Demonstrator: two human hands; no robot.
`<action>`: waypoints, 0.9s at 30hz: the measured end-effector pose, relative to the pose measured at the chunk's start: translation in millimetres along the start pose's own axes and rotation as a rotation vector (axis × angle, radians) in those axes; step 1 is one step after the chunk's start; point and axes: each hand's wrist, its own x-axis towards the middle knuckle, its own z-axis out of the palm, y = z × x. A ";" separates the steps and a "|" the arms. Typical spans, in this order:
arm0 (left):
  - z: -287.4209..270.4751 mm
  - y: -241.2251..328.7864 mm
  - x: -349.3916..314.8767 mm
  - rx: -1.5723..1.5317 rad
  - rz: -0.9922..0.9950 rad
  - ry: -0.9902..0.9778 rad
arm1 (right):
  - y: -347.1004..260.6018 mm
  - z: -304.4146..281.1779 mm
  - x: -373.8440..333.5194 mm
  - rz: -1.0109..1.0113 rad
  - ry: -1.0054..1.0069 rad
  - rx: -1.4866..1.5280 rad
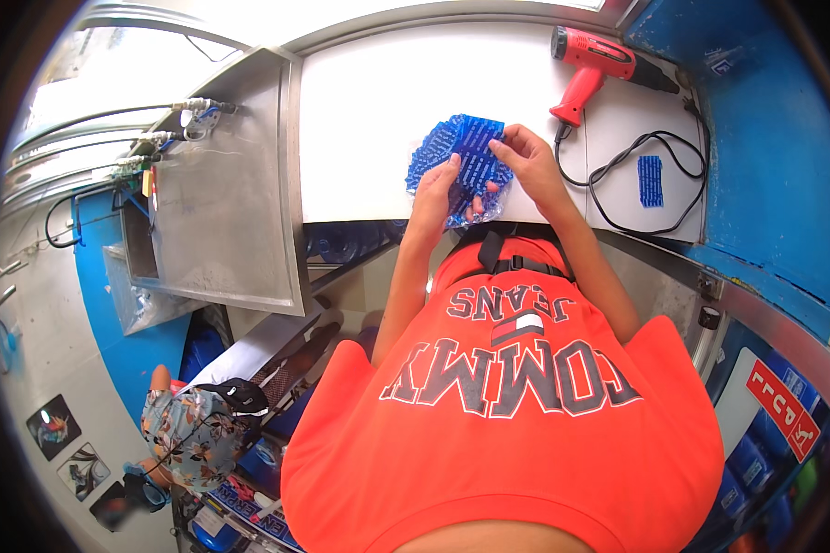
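Observation:
Over the front edge of the white counter, my hands hold a fanned bundle of blue printed plastic sleeves (431, 149), with clear plastic bagging around its lower part. My left hand (434, 192) grips the bundle's left side, thumb on top. At the upper right, my right hand (531, 164) pinches the edge of a flat blue sleeve (479, 135) lying over the rest. Some fingertips show through the clear plastic below. One separate blue sleeve (650, 181) lies flat on the counter to the right.
A red heat gun (592, 69) lies at the counter's (369, 111) back right, its black cord (609, 170) looping around the loose sleeve. On the left is a steel sink unit (240, 194) with hoses. A blue wall (756, 138) bounds the right. Another person (198, 438) is at lower left.

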 end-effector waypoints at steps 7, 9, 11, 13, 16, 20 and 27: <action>2.8 3.9 0.5 -0.126 0.001 0.072 | -33.1 -9.3 2.0 -0.052 0.080 0.008; 9.0 6.9 0.6 -0.232 -0.022 0.140 | -30.7 -2.4 -7.4 -0.039 0.016 0.044; 14.7 7.4 1.4 -0.361 0.020 0.112 | -19.0 11.4 -14.0 -0.017 0.009 0.020; 14.4 7.7 3.5 -0.272 -0.043 0.203 | -7.4 18.0 -17.5 -0.049 0.034 -0.212; 8.1 4.8 5.3 -0.229 -0.026 0.136 | 6.2 20.0 -16.9 -0.058 0.102 -0.318; 5.8 -4.4 6.1 -0.122 -0.019 0.108 | 15.9 13.9 -14.3 -0.387 0.173 -0.702; 16.0 -20.0 0.4 -0.149 -0.111 0.056 | 13.4 -18.5 -20.6 -0.015 -0.047 -0.367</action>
